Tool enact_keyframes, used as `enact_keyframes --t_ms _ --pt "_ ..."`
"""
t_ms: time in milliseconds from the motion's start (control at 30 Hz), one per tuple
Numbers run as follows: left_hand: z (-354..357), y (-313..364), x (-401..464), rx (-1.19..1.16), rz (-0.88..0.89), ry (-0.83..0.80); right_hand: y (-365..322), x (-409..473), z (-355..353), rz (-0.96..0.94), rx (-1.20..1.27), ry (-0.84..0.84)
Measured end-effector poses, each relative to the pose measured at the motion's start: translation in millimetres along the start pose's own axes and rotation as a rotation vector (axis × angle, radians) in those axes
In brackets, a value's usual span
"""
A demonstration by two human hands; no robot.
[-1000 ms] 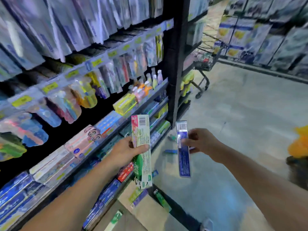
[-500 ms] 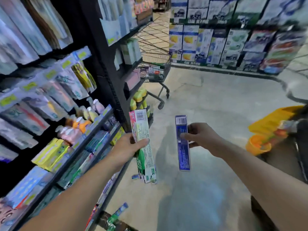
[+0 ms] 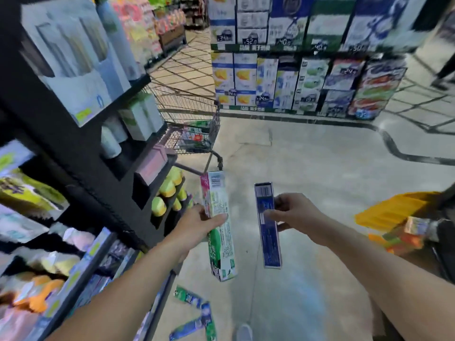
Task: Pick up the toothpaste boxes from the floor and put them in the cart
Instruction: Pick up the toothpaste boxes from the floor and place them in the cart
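Observation:
My left hand (image 3: 197, 225) grips a green, white and pink toothpaste box (image 3: 219, 232), held upright. My right hand (image 3: 293, 212) pinches a narrow blue toothpaste box (image 3: 268, 232) near its upper half, also upright. Both boxes hang at waist height over the floor. The wire shopping cart (image 3: 194, 112) stands ahead beyond the shelf end, a little left of my hands, with coloured packs inside. Several green and blue toothpaste boxes (image 3: 194, 313) lie on the floor near the shelf base below my hands.
A dark shelving unit (image 3: 81, 143) full of goods runs along the left. Stacked cartons (image 3: 295, 77) line the far wall. A yellow basket (image 3: 394, 212) with packages sits at the right. Open concrete floor (image 3: 307, 156) stretches between me and the cart.
The view has swung right and forward along the aisle, and the cart now looks nearer and larger. Both hands keep their boxes in the same hold.

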State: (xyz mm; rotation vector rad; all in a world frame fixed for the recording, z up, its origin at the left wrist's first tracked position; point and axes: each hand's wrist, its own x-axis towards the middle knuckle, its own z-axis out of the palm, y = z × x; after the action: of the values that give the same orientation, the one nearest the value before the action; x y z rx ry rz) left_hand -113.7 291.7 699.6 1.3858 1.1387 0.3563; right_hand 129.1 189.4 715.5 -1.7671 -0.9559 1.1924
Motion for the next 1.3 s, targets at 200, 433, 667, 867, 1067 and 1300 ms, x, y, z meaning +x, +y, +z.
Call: enact_keyframes --t_ms 200,433,667,867,1067,1300 --pt "-11.9 62.0 114.5 0.042 0.037 -0.047 -38.8 95.7 -48.7 -0.024 0.056 0.034" --pt "0.1 113.9 253.9 0.049 0.034 -0.004 -56.4 226.4 -113.6 -0.006 0.071 0.004" --pt "27.5 185.9 384.7 -0.013 -0.038 0.073 -87.7 373.9 -200.5 -0.003 0.053 -0.077" --pt "19.9 235.0 468.8 -0.044 -0.079 0.153 -129.4 487.3 -235.2 -0.026 -0.004 -0.162" --pt "-16.6 254.4 557.0 -0.093 -0.116 0.189 -167.8 606.2 -226.3 -0.043 -0.050 -0.244" --pt "-108.6 264.4 670.1 -0.130 -0.163 0.229 -230.4 759.3 -171.6 -0.025 -0.153 -0.289"
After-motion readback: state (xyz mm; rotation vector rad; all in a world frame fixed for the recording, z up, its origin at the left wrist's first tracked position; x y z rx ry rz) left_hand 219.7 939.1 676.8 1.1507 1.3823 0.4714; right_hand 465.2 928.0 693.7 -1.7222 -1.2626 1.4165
